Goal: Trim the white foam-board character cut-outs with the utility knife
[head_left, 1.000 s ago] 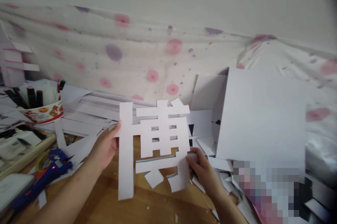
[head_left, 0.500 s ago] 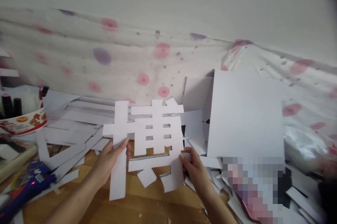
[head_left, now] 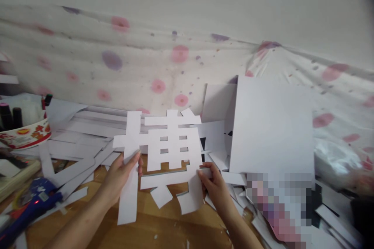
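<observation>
A white paper cut-out of a Chinese character (head_left: 172,151) is held up above the wooden table (head_left: 163,229). My left hand (head_left: 119,177) pinches its tall left stroke from behind, thumb on the front. My right hand (head_left: 214,188) grips the lower right part of the cut-out, near the horizontal bar. The cut-out hangs upright, facing me, its lower strokes over the tabletop.
Strips and offcuts of white paper (head_left: 82,143) pile at the back left. A large white sheet (head_left: 271,128) leans at the right. A blue glue gun (head_left: 27,206) lies at the left, beside a bowl of markers (head_left: 23,132). A spotted cloth (head_left: 163,69) hangs behind.
My left hand slid from the cut-out's left edge to grip lower on the tall stroke. The view shifted right, so the bowl and glue gun moved toward the left edge.
</observation>
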The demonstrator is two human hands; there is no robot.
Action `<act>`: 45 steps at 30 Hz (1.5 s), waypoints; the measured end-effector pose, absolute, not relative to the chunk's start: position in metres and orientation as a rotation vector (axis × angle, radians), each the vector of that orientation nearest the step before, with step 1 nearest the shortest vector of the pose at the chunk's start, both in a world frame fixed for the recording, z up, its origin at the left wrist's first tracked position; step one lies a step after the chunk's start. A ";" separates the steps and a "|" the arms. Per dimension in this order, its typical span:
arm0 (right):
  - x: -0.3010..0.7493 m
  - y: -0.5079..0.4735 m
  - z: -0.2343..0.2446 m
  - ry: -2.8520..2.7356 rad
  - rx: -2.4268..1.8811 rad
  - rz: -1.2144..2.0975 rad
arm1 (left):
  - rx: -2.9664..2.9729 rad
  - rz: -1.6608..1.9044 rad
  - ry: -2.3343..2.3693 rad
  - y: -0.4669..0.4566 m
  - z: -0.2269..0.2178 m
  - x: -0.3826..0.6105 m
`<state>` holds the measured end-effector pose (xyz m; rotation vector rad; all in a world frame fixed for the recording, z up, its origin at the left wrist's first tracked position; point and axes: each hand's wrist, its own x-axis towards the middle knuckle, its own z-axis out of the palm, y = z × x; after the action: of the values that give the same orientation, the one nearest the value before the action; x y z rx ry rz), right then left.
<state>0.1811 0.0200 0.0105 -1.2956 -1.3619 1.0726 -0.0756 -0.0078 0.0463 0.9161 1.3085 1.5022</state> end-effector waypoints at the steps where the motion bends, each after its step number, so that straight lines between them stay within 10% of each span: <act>1: 0.182 0.020 0.011 -1.369 -1.299 1.071 | 0.914 1.504 1.292 -0.008 0.046 -0.075; 45: 0.188 0.022 0.011 -1.269 -1.209 1.296 | 1.023 1.627 1.130 -0.016 0.053 -0.072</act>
<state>0.1881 0.0224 0.0109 -1.2092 -1.2692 1.2962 -0.0718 -0.0163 0.0531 1.0232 1.1297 1.6272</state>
